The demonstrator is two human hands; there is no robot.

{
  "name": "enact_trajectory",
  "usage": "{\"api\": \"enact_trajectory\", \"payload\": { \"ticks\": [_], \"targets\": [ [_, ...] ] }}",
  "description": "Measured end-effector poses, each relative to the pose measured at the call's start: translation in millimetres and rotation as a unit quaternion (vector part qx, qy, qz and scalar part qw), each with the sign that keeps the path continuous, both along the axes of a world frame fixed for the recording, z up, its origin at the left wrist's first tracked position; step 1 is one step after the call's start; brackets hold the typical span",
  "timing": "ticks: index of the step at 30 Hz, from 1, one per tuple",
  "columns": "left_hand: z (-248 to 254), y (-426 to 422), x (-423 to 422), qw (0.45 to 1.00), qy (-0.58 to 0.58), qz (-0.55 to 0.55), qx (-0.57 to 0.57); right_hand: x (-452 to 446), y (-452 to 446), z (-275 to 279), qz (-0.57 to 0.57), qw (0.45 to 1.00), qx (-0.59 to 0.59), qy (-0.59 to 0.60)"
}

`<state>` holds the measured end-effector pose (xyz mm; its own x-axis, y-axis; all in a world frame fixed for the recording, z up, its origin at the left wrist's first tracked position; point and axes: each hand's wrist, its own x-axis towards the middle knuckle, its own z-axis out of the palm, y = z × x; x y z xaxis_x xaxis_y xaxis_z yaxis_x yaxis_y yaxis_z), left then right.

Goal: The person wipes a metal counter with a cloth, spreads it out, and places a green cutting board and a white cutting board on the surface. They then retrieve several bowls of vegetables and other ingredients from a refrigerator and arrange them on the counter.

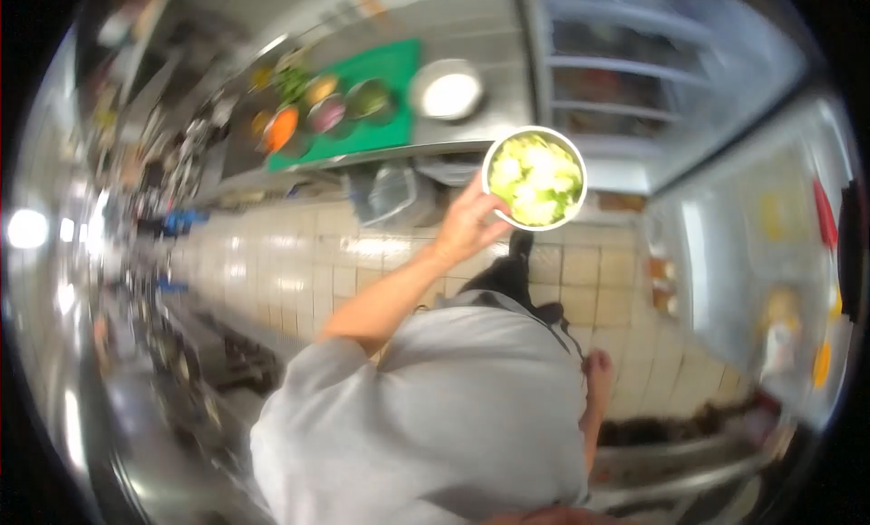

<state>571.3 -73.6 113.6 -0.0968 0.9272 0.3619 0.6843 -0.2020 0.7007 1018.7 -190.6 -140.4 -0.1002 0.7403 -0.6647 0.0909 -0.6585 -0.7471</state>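
My left hand is closed on the rim of a round white-rimmed bowl, its thumb over the edge. Chopped pale and bright green leaves fill the bowl, which is held out in front of the counter's edge. My right hand hangs low beside my body, away from the bowl; it is small and blurred, and its fingers cannot be made out.
On the steel counter, a green board bears several small bowls of orange, yellow, pink and green food. Beside it stands a round metal bowl with white contents. An open refrigerator and its door are at right. A clear bin sits below the counter.
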Motion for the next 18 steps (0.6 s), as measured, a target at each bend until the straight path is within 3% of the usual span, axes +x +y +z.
{"api": "enact_trajectory", "payload": {
  "ticks": [2,4,6,8,10,11,13,18],
  "targets": [
    [-0.2,-42.0,-18.2,0.996,-0.026,0.090,0.006,17.1,-9.6,5.6,-0.048,0.999,-0.014,-0.017],
    [-23.2,-83.9,-54.6,0.988,-0.020,0.148,0.044,3.1,-13.3,51.5,-0.116,0.993,-0.018,-0.010],
    [-41.4,-123.5,-96.8,0.967,0.033,0.251,0.006,0.6,-21.4,50.5,-0.132,0.991,-0.008,-0.034],
    [-43.8,-148.6,-136.0,0.942,-0.033,0.332,0.044,-3.1,-16.3,37.8,-0.147,0.987,-0.004,-0.061],
    [-46.3,-172.7,-179.6,0.908,-0.045,0.416,0.033,-11.7,-12.4,19.7,-0.208,0.971,-0.119,0.024],
    [-42.4,-181.7,-201.3,0.905,-0.053,0.422,0.031,-26.3,-9.3,17.9,-0.203,0.972,-0.116,0.016],
    [-37.9,-191.1,-241.6,0.889,0.052,0.452,0.048,-59.7,0.9,16.3,0.029,0.989,0.092,-0.111],
    [-55.9,-175.4,-331.4,0.906,-0.036,0.421,0.025,-198.5,67.6,85.3,0.175,0.978,0.050,-0.101]
  ]
}}
